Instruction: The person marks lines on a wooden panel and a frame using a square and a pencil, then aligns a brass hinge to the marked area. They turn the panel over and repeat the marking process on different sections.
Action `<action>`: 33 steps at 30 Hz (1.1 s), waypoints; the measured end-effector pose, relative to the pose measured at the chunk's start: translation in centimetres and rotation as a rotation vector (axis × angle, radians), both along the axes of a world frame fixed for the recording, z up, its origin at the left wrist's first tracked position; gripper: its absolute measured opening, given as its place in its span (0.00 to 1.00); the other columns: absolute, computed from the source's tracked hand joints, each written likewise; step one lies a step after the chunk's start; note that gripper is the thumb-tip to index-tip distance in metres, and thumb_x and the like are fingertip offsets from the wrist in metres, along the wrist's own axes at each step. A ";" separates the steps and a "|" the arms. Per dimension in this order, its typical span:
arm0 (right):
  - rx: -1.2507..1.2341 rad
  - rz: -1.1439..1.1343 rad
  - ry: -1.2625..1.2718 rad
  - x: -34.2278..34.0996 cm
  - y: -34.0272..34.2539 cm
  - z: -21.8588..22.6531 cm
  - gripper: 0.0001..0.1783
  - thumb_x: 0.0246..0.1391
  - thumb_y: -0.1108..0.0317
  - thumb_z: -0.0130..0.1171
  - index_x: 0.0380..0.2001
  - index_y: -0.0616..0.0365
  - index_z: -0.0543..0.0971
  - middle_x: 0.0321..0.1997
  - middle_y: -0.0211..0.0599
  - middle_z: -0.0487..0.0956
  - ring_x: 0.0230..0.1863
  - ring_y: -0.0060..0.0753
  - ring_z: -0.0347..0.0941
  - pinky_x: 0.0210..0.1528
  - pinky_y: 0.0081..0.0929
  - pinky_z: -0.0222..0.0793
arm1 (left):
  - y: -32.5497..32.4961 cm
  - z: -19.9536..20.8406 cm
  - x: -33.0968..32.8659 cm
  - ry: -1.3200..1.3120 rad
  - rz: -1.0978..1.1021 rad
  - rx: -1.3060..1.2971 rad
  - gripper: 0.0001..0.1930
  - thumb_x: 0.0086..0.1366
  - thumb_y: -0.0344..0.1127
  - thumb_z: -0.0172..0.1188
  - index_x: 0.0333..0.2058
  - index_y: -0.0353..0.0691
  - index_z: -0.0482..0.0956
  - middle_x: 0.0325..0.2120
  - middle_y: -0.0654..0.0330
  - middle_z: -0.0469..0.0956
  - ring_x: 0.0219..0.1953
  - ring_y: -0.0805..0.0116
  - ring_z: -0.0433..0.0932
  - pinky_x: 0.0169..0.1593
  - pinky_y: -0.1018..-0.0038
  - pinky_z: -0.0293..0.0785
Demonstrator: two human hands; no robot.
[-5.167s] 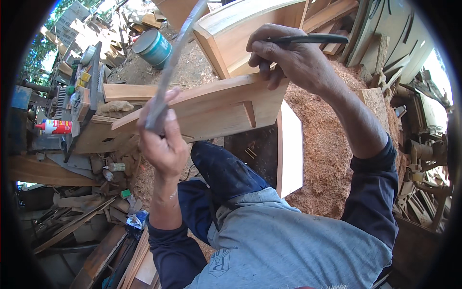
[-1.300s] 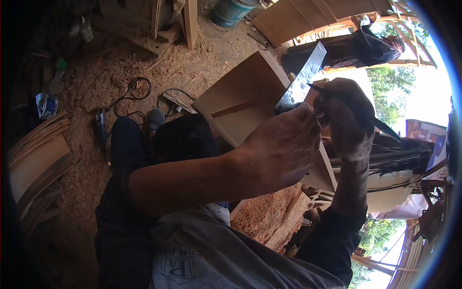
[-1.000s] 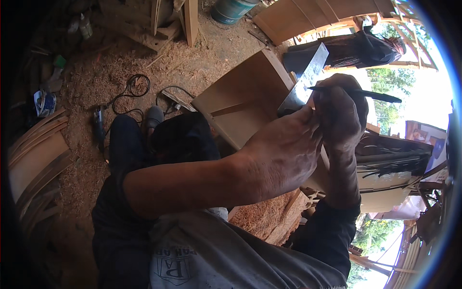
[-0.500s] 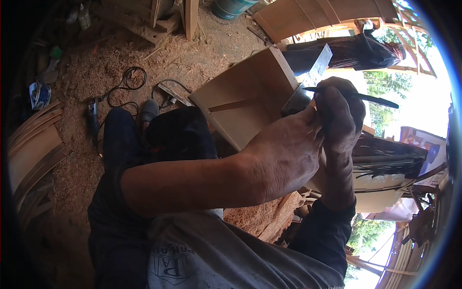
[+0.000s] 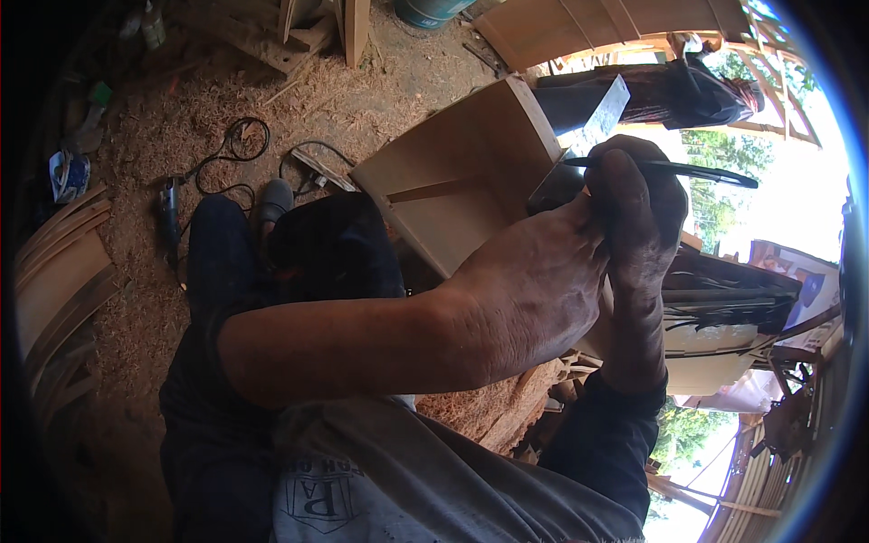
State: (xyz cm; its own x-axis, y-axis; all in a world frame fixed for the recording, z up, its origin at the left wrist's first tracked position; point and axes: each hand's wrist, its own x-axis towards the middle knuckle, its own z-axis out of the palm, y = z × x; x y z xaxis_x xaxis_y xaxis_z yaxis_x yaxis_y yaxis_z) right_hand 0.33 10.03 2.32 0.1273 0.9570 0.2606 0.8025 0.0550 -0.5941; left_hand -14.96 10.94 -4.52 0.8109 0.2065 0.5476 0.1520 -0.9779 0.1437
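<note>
Well, a dark pen (image 5: 706,170) and a metal blade (image 5: 605,111) meet by a wooden box (image 5: 462,149)

Nearest, the left hand (image 5: 532,282) comes across above the grey shirt (image 5: 434,471), closed on the lower end of the blade, its fingertips partly hidden. Just beyond and touching it, the right hand (image 5: 638,204) pinches the pen between thumb and fingers, tip pointing left across the blade. Both tools sit near the box's right-hand edge; whether either touches it, I cannot tell. The box is tilted, and a wooden strip (image 5: 441,190) runs along its inner face. Farther out, a power tool (image 5: 169,217) lies near a grey shoe (image 5: 274,199) on the shaving-strewn floor (image 5: 181,109). Past them, a teal bucket (image 5: 430,11) stands toward the floor's far edge, and beyond the blade's tip is another person (image 5: 674,95) in dark clothing
</note>
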 end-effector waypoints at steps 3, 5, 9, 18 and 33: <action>-0.007 -0.014 0.018 0.2 0.0 -0.2 0.14 0.66 0.62 0.61 0.41 0.65 0.82 0.31 0.38 0.84 0.33 0.27 0.80 0.39 0.27 0.74 | 0.0 -0.2 0.1 -0.029 0.015 0.002 0.24 0.72 0.43 0.52 0.55 0.26 0.77 0.57 0.48 0.72 0.66 0.54 0.64 0.77 0.55 0.47; 0.000 0.006 -0.028 0.4 0.0 -0.3 0.15 0.67 0.61 0.61 0.41 0.65 0.82 0.32 0.39 0.85 0.34 0.28 0.81 0.39 0.28 0.75 | 0.0 0.1 -0.1 0.052 0.017 0.049 0.24 0.73 0.44 0.52 0.55 0.27 0.77 0.55 0.49 0.73 0.64 0.54 0.65 0.77 0.56 0.48; -0.035 0.017 0.018 1.1 0.1 -0.6 0.15 0.67 0.61 0.60 0.42 0.64 0.81 0.34 0.39 0.85 0.35 0.30 0.81 0.41 0.29 0.75 | 0.0 0.5 -0.3 0.095 0.004 0.048 0.24 0.73 0.44 0.51 0.55 0.27 0.77 0.54 0.49 0.74 0.64 0.54 0.66 0.76 0.57 0.49; 0.009 0.080 -0.166 0.6 0.1 -0.5 0.14 0.67 0.61 0.61 0.42 0.64 0.81 0.35 0.41 0.85 0.35 0.33 0.82 0.41 0.31 0.76 | 0.0 -0.1 -0.4 0.068 -0.009 0.034 0.22 0.72 0.41 0.52 0.54 0.28 0.78 0.53 0.51 0.75 0.63 0.57 0.67 0.75 0.59 0.52; -0.097 0.070 -0.067 0.1 0.7 0.3 0.14 0.66 0.62 0.63 0.43 0.65 0.81 0.34 0.41 0.86 0.37 0.29 0.83 0.41 0.29 0.77 | -0.2 -0.3 -0.2 -0.030 0.038 0.110 0.15 0.63 0.42 0.59 0.44 0.46 0.90 0.47 0.58 0.83 0.59 0.59 0.71 0.68 0.58 0.56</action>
